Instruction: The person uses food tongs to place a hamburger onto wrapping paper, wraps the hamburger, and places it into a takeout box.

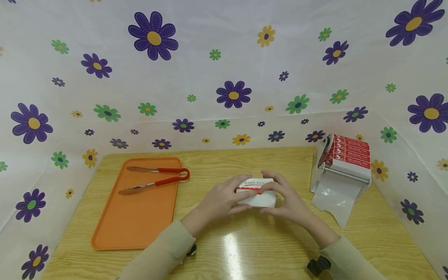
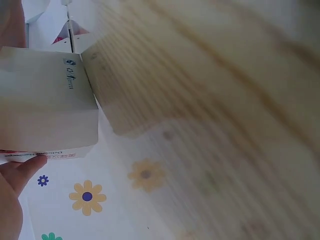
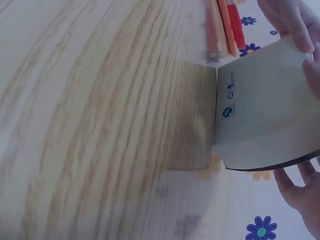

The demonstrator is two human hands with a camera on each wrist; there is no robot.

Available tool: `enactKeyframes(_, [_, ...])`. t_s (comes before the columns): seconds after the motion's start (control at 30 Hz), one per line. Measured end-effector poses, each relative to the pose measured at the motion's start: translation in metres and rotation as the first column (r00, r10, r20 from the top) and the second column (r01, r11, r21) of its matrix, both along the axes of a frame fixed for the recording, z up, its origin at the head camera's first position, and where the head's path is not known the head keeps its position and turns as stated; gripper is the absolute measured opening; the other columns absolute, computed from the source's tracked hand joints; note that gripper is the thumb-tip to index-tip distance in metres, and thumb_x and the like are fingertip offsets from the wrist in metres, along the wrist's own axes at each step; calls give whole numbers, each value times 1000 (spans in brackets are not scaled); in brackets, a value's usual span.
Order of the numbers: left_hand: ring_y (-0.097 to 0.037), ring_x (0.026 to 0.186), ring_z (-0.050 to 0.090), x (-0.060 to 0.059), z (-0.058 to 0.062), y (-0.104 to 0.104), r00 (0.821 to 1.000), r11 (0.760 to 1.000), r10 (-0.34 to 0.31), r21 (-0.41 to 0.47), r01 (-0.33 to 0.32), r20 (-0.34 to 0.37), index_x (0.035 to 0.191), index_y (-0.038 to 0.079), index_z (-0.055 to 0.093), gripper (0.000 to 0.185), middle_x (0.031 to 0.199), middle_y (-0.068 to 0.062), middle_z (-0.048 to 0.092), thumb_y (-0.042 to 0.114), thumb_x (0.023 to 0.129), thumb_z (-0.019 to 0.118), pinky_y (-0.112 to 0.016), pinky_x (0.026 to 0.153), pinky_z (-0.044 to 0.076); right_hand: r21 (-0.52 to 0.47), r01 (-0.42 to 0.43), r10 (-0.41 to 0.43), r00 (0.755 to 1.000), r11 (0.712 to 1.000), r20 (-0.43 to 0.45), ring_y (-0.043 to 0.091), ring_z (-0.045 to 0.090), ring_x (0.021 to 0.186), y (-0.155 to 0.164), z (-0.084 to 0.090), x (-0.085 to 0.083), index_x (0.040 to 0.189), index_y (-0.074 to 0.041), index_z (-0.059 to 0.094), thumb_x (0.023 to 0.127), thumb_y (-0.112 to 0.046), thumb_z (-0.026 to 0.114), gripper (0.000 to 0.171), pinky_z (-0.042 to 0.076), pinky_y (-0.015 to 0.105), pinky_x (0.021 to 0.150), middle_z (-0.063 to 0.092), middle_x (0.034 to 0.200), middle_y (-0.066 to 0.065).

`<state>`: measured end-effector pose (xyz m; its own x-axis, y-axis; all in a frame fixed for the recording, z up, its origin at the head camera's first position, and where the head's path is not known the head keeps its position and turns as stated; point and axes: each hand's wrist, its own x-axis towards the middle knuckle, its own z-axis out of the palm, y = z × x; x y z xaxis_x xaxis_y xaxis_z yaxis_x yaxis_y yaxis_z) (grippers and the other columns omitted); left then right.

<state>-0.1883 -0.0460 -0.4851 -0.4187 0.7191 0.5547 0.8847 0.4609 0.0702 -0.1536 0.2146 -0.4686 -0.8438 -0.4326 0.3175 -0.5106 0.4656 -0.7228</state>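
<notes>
A small white hamburger box (image 1: 261,201) stands on the wooden table between both hands, with printed lettering and a red strip (image 1: 246,189) across its top. My left hand (image 1: 222,197) grips the box's left side, thumb low at the near face and a finger on the top by the strip. From the other side my right hand (image 1: 288,202) holds it, with bent fingers over the top and the thumb near the lower front edge. Small dark marks show on the near face of the box (image 2: 45,95) in the left wrist view. The underside is hidden.
On the left lies an orange tray (image 1: 140,225) with red-handled tongs (image 1: 171,181) across it. A dispenser with a roll of red and white labels (image 1: 351,153) stands at the right, a blank strip of backing (image 1: 336,198) hanging from it. Flowered cloth (image 1: 196,70) surrounds the table.
</notes>
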Motion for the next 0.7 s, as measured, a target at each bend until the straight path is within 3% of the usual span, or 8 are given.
enactKeyframes(0.17, [-30, 128, 69, 1, 4, 0, 997, 1000, 15, -22, -13, 71, 127, 29, 74, 38, 156, -13, 56, 46, 93, 79, -34, 83, 68, 8, 14, -14, 1000, 1000, -7, 52, 44, 146, -1, 0, 1, 110, -22, 71, 78, -6, 94, 43, 44, 78, 110, 48, 159, 20])
enactKeyframes(0.27, [-31, 136, 63, 1, 6, 0, 993, 999, 19, -48, -13, 113, 128, 28, 74, 38, 158, -13, 54, 47, 96, 77, -47, 101, 64, 14, 21, -21, 1000, 1000, -20, 51, 46, 144, -2, 1, 2, 107, -23, 73, 78, -5, 94, 39, 46, 75, 110, 50, 157, 20])
enactKeyframes(0.4, [-32, 145, 56, 0, 9, 0, 986, 999, -2, -46, 10, 169, 127, 25, 74, 36, 158, -13, 55, 44, 96, 78, -58, 122, 46, 17, 29, -28, 999, 999, -27, 51, 47, 144, -3, 2, 3, 104, -23, 75, 78, -6, 93, 36, 48, 73, 109, 50, 158, 20])
enactKeyframes(0.57, [-33, 146, 55, 0, 8, 0, 977, 1000, -31, 8, 30, 209, 122, 23, 74, 33, 158, -13, 55, 39, 94, 82, -46, 119, 52, 18, 37, -37, 999, 999, -3, 53, 44, 146, -3, 2, 4, 105, -23, 73, 80, -7, 92, 35, 44, 77, 111, 49, 159, 21])
enactKeyframes(0.7, [-32, 145, 55, -1, 8, 0, 973, 999, -39, 28, 34, 227, 124, 21, 74, 35, 159, -13, 55, 37, 94, 82, -44, 119, 52, 14, 34, -35, 999, 999, 8, 52, 44, 146, -4, 2, 3, 105, -23, 73, 81, -7, 92, 35, 44, 77, 111, 49, 159, 20])
